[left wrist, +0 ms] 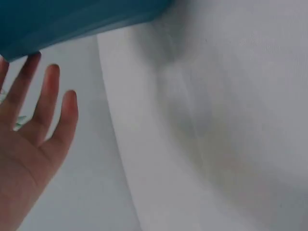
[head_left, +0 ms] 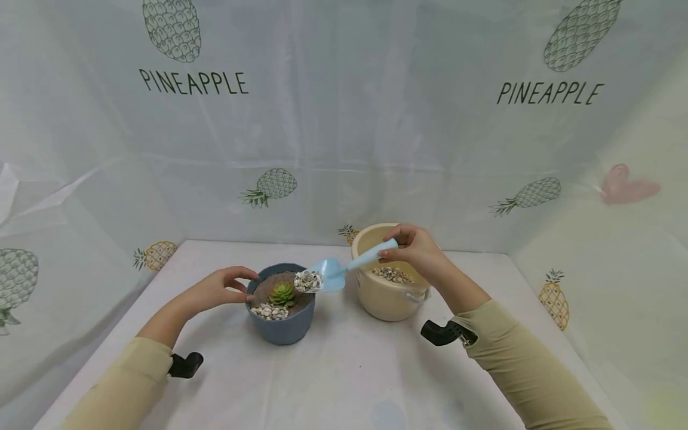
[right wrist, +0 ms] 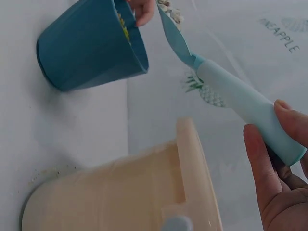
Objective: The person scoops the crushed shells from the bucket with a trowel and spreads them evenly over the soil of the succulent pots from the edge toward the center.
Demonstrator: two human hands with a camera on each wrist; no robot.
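In the head view, my right hand grips the handle end of a light blue hand trowel. Small pale stones lie on its blade, which is over the right rim of a blue-grey flower pot. Inside the pot, a green succulent stands in brown soil, with more stones at the front left. My left hand touches the pot's left rim. The left wrist view shows its fingers spread and fairly straight. The right wrist view shows thumb and fingers around the trowel handle.
A cream bucket with a handle stands right of the pot, holding mixed stones. Behind the white-covered table hangs a pineapple-print sheet. A few specks lie beside the bucket.
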